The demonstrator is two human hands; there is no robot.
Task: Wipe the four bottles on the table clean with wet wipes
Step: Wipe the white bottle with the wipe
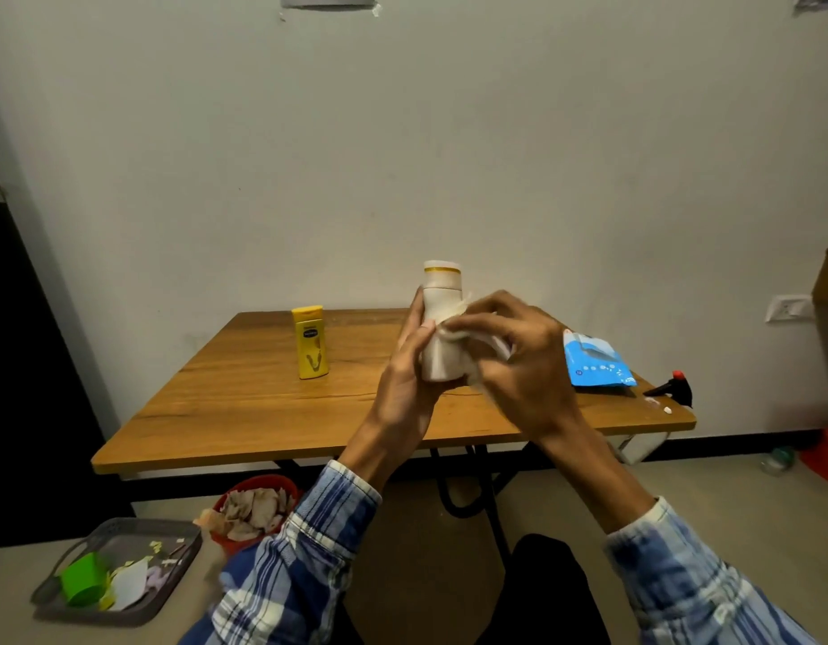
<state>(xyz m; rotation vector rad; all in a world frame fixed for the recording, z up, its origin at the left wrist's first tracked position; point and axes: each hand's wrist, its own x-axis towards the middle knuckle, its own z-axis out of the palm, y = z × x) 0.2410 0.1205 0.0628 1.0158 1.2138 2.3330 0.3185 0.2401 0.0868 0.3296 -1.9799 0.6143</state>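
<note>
Head view: left hand (409,365) grip closed on white bottle (442,318), right hand (519,360) pinching wet wipe (454,330) against it above tabletop (263,402); next, rotate bottle.

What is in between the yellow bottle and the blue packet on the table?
In the head view, the white bottle is there, held up by the left hand, while the right hand rubs a wet wipe on it.
</note>
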